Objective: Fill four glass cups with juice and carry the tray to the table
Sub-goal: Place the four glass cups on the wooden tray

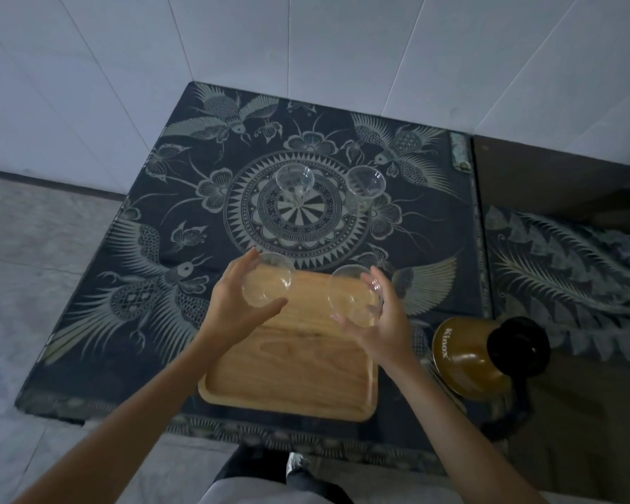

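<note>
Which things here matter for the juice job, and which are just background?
Job items:
- left hand holding a glass cup
- right hand holding a second cup
- two empty cups on the cloth
- wooden tray
- brown Kinox jug

Background:
- patterned cloth
- tiled wall

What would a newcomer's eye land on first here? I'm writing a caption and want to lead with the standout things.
First, the two hands at centre: the left hand and right hand each hold an empty glass cup over the far end of the wooden tray. Beneath lies the dark patterned cloth, where two more empty cups stand near its round medallion. At the right, a gold Kinox jug with a black lid.
</note>
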Motion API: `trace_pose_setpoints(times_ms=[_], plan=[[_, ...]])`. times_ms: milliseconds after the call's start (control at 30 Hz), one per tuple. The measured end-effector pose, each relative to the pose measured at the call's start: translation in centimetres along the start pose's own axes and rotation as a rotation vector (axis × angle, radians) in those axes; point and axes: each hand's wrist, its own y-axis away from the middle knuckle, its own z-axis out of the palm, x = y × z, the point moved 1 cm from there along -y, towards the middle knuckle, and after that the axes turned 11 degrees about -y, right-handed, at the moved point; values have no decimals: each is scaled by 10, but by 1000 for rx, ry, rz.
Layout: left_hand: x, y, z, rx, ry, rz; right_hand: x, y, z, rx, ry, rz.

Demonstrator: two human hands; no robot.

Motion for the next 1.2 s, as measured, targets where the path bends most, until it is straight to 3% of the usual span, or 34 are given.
trace_pose_setpoints(times_ms=[500, 1200], plan=[[-24, 121, 9, -59, -27, -52, 37, 104, 21, -131, 48, 45], [-47, 128, 24, -180, -49, -24, 49, 111, 15, -145, 14, 57]])
